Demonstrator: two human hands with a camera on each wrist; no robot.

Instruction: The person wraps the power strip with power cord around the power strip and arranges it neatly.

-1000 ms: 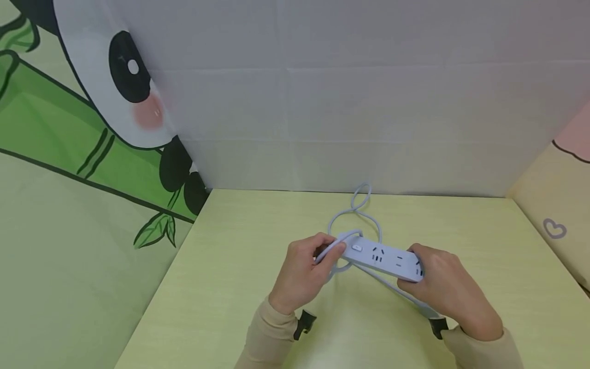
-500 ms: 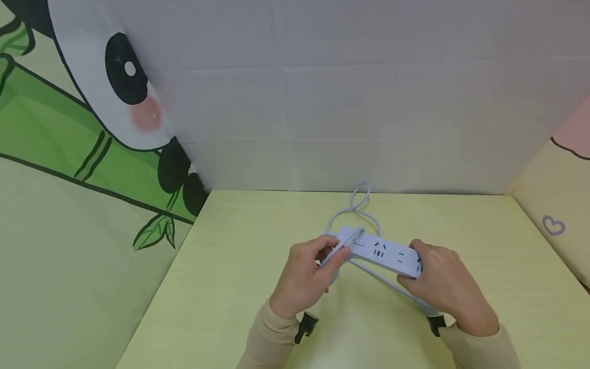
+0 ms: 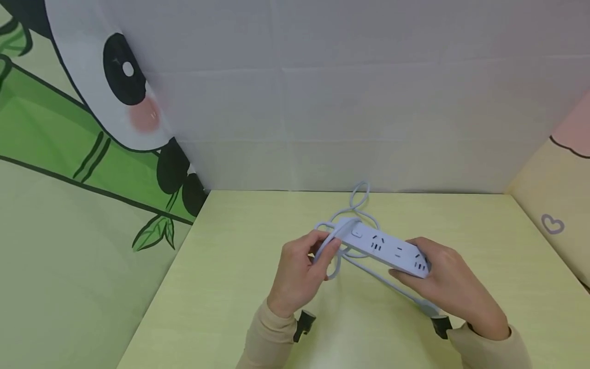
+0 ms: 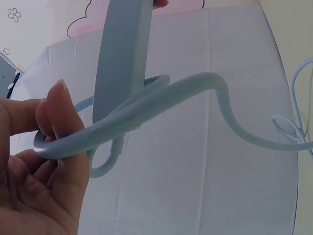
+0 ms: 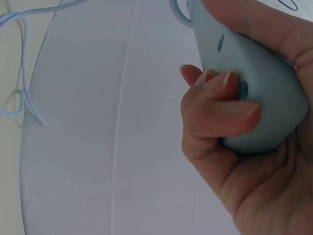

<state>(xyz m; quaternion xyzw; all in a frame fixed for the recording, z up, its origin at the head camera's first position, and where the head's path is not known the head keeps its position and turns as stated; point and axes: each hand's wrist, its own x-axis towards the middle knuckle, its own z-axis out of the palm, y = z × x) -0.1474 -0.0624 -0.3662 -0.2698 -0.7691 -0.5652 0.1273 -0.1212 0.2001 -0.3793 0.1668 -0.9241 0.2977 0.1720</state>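
Note:
A white power strip (image 3: 387, 249) is held above the table, tilted down toward the right, its sockets facing up. My right hand (image 3: 449, 279) grips its right end; in the right wrist view the fingers (image 5: 220, 117) curl around that end. At the other end, my left hand (image 3: 299, 271) pinches the strip's white cord (image 4: 112, 122), which loops over the fingers in the left wrist view. More of the cord trails behind the strip in a loose loop. One length runs down to the right, toward a pale end piece (image 3: 428, 307), perhaps the plug, near the right wrist.
The pale yellow table (image 3: 221, 287) lies under both hands. A grey-white backdrop (image 3: 322, 118) rises at its far edge. Printed panels stand at the left (image 3: 92, 215) and right sides. Dark wrist mounts (image 3: 304, 324) show at both cuffs.
The power strip's right end has shifted slightly right with my right hand. My left hand has moved a little left, and the cord at the strip's left end has formed a wider loop.

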